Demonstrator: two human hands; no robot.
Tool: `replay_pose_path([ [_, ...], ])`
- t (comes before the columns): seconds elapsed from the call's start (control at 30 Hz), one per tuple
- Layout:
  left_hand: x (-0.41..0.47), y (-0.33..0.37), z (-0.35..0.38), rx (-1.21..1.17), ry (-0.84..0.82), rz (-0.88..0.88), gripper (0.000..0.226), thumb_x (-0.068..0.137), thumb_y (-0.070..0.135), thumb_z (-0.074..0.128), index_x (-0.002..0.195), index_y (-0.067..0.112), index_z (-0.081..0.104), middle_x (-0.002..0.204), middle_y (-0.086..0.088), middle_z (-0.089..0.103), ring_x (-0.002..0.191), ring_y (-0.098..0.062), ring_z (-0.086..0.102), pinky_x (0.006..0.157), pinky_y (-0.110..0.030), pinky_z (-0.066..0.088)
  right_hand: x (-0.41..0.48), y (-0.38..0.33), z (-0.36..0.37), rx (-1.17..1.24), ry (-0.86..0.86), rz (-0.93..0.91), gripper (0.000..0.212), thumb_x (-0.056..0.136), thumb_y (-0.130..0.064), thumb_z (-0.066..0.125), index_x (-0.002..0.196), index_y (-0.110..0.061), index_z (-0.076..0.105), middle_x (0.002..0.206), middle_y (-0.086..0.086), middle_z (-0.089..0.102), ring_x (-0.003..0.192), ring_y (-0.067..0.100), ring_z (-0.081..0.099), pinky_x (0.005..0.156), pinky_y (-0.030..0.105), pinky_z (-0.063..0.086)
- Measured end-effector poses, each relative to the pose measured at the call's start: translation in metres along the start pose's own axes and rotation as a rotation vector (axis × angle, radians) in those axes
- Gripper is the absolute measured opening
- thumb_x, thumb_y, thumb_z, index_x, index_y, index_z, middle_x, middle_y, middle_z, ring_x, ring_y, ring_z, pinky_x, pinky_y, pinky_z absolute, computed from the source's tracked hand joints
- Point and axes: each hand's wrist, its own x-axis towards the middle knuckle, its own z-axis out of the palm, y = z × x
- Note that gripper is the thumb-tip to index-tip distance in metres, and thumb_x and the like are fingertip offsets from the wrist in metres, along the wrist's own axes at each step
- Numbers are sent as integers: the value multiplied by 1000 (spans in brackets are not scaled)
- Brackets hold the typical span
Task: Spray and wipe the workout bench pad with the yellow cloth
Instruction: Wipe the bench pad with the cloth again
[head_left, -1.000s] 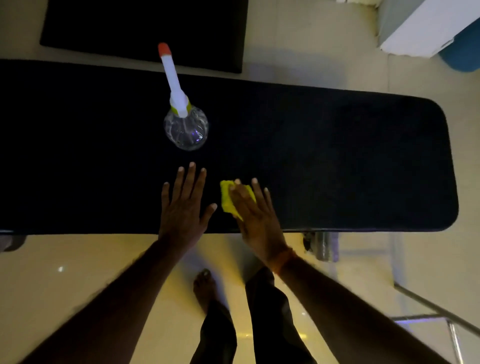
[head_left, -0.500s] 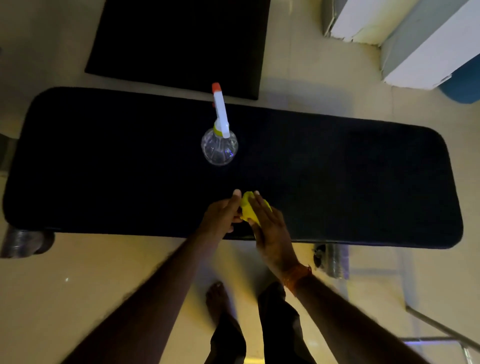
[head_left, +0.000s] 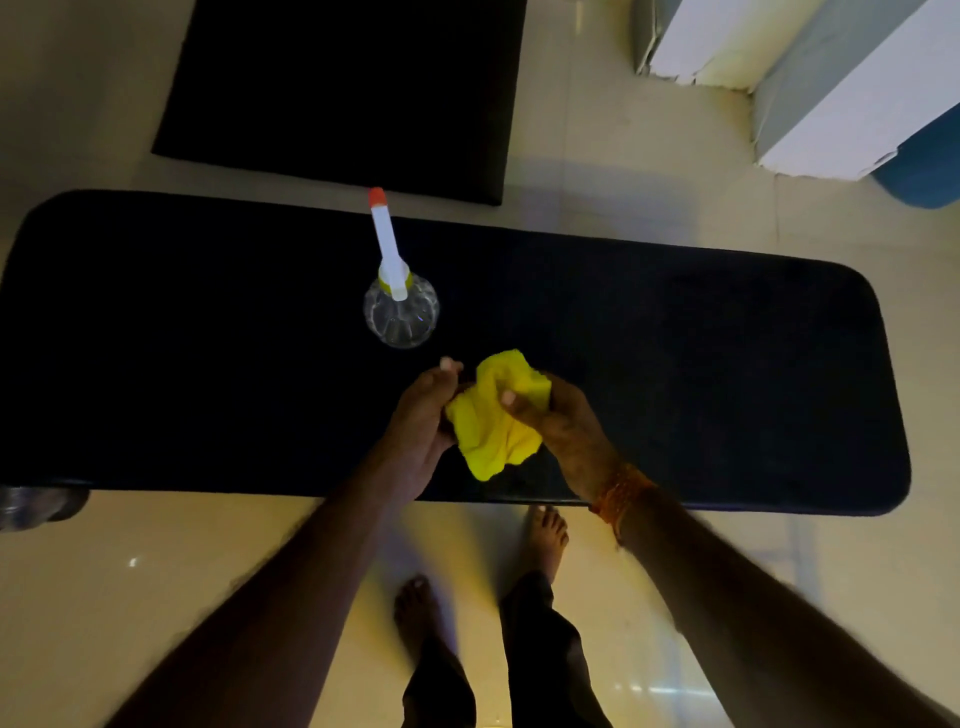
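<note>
The long black bench pad (head_left: 701, 374) lies across the view. The yellow cloth (head_left: 493, 415) is bunched up, lifted above the pad's near edge. My left hand (head_left: 423, 415) grips its left side and my right hand (head_left: 561, 423) grips its right side, thumb on top. A clear spray bottle (head_left: 401, 312) with a white nozzle and red tip stands upright on the pad, just beyond my left hand.
A black floor mat (head_left: 337, 88) lies on the tiled floor behind the bench. White and grey boxes (head_left: 831, 88) and a blue object (head_left: 924, 171) sit at the top right. My bare feet (head_left: 545, 535) stand by the bench's near edge. A bench leg (head_left: 36, 512) shows at the left.
The cloth was flat under my right hand on the pad; both hands have gathered it and lifted it, bunched, off the pad. The view has pulled back.
</note>
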Motion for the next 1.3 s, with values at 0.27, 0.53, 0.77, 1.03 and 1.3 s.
replay_pose_path([
  [0.27,22,-6,15,305,134,87,33,79,20,86,104,13,67,99,-13,73,92,-25,69,81,-40,55,31,-4,-30,-509,95,-190,21,100,-25,65,116,-11,64,93,-6,68,82,1,63,75,23,50],
  [0.53,39,-15,15,465,117,143,31,93,10,69,108,34,58,109,-3,65,92,-20,68,53,-29,58,56,-10,-46,-774,87,-368,33,103,-21,60,130,-3,55,77,-6,56,66,0,56,61,13,40],
  [0.77,47,-17,6,710,360,340,39,87,4,71,122,19,62,105,-3,68,94,-22,69,82,-36,56,71,-17,-37,-1347,100,-479,75,85,-17,65,155,-26,38,154,3,44,131,29,45,96,46,44],
  [1.03,32,-13,-3,647,505,379,29,86,13,76,108,18,57,85,3,67,71,7,60,67,-9,44,93,-20,-14,-1589,-221,-614,44,82,-49,75,112,-18,70,115,4,62,124,32,52,113,57,33],
  [1.3,19,36,-17,665,757,559,84,75,34,87,143,12,42,138,-5,46,121,-21,54,98,-34,47,85,-44,-15,-1137,12,-351,35,83,-49,78,91,-19,62,67,-8,53,68,21,62,65,34,46],
])
